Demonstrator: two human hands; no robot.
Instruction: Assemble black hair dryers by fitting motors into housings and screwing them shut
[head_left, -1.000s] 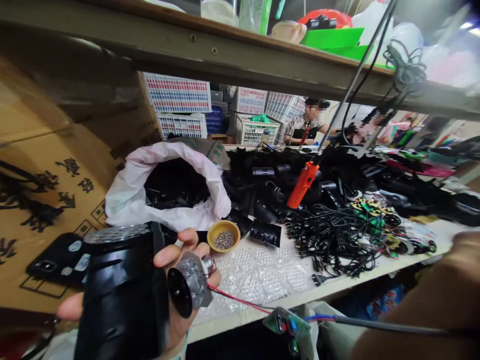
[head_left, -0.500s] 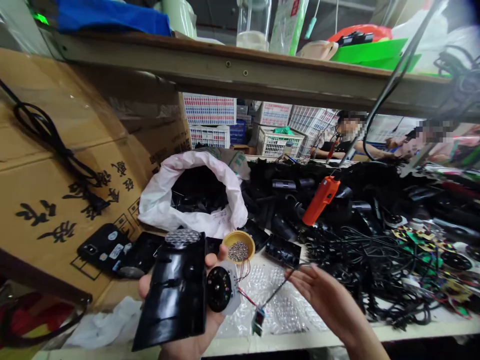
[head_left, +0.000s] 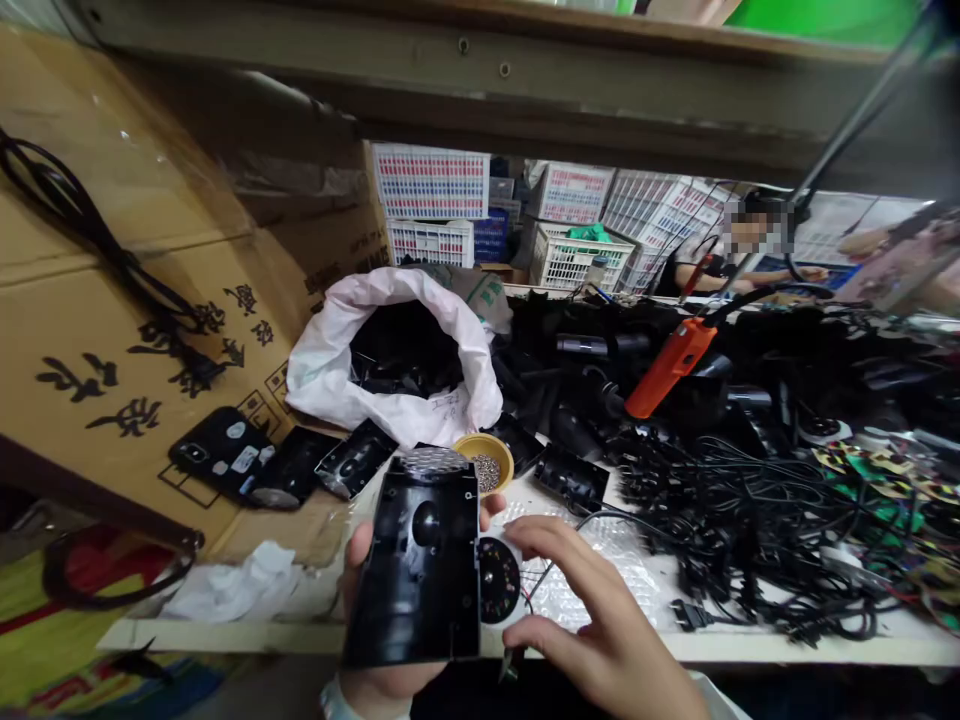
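Observation:
My left hand (head_left: 397, 680) is wrapped from behind around a curved black plastic housing (head_left: 416, 590), open side toward me, with a clear ribbed strip at its top end. Against the housing's right edge sits a round black-and-white part (head_left: 499, 580) with thin wires. My right hand (head_left: 592, 610) has its index finger at the upper edge of this round part and its thumb at the lower edge. A small circuit board (head_left: 510, 665) hangs beneath the thumb, partly hidden. A dark cable (head_left: 600, 516) runs behind the right hand.
Behind the housing stand a yellow bowl of screws (head_left: 491, 465) and a white sack of black parts (head_left: 397, 420). An orange electric screwdriver (head_left: 671, 368) hangs at the right over piled cables (head_left: 735, 500). Cardboard (head_left: 97, 330) walls the left; a shelf beam (head_left: 480, 85) crosses above.
My right hand has moved left from the cable to the round part. The housing has shifted right and turned its inside toward me. The view has tilted down and left.

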